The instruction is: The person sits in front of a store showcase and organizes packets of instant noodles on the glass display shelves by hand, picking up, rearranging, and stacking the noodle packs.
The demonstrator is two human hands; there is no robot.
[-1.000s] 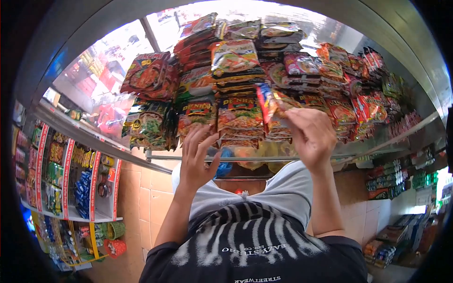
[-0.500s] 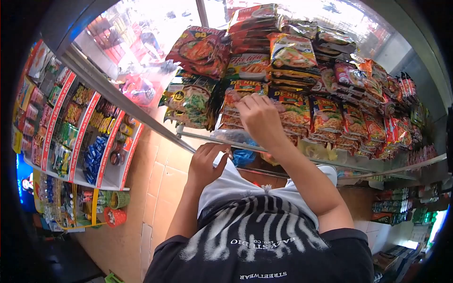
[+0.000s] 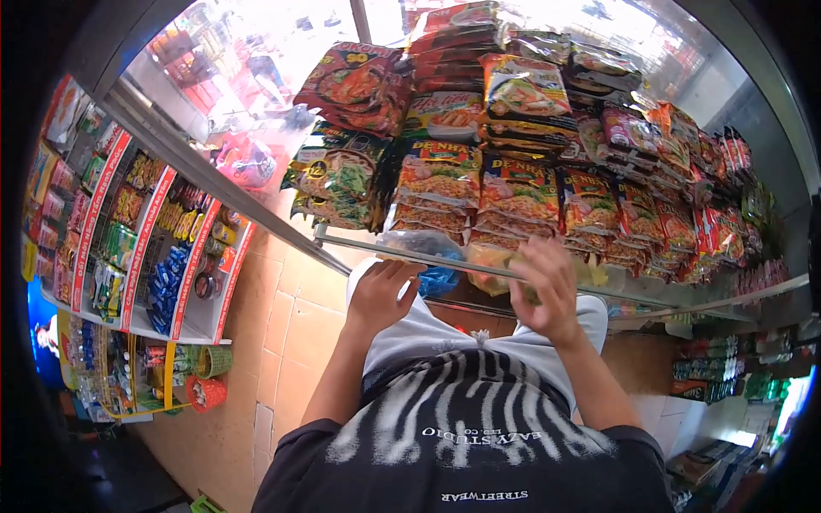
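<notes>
My left hand (image 3: 382,295) rests near my knee, just under the front rail of the glass shelf (image 3: 445,262). Its fingers are stretched out, thumb apart, and nothing shows in it. My right hand (image 3: 547,289) is in front of the rail over my other leg, slightly smeared, with fingers spread and no item in it. Beyond it stand stacks of instant noodle packets: orange and dark ones (image 3: 519,190) in the middle, a green one (image 3: 338,178) at the left, and a yellow and black stack (image 3: 528,90) behind.
A rack of hanging snack packets (image 3: 171,278) stands at the left. On the tiled floor (image 3: 286,342) beside it are a red basket (image 3: 206,393) and a green basket (image 3: 214,361). A blue plastic bag (image 3: 438,280) lies below the rail. Stacked cans (image 3: 710,369) are at the right.
My right hand has come back from the orange and dark noodle packets toward my lap, and its fingers have spread. My left hand stays near my knee.
</notes>
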